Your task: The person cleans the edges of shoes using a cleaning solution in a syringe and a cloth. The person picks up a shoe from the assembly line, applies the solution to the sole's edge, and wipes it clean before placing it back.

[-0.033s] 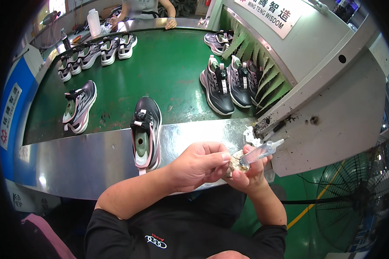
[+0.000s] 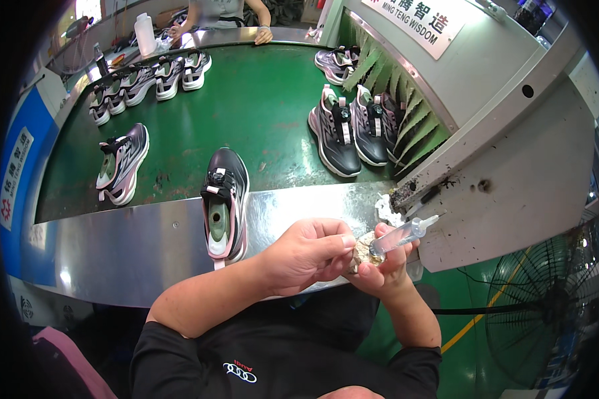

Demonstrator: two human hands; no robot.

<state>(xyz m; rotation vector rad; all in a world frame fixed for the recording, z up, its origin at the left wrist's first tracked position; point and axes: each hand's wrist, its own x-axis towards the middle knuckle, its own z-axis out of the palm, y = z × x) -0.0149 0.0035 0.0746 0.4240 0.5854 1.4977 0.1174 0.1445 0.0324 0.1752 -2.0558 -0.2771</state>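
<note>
My right hand (image 2: 391,269) is closed around a clear syringe-like tube (image 2: 399,237) with a pale narrow tip, which slants up to the right. A crumpled beige lump (image 2: 366,250) lies between my two hands, against the right fingers. My left hand (image 2: 311,255) is closed, its thumb and forefinger pinched at the lump's left edge; its other fingers curl beneath. Left of my hands, a black shoe with pink trim (image 2: 225,199) stands upright, toe pointing away, its heel over the metal ledge. A green insert shows inside its opening.
Another shoe (image 2: 125,163) stands on the green belt (image 2: 259,113) at left, with a row of shoes (image 2: 137,85) farther back. More shoes (image 2: 334,136) stand by green curtain strips (image 2: 419,126) at the machine's opening. White crumpled tissue (image 2: 387,209) lies on the metal ledge (image 2: 126,249). A black fan (image 2: 552,299) is at right.
</note>
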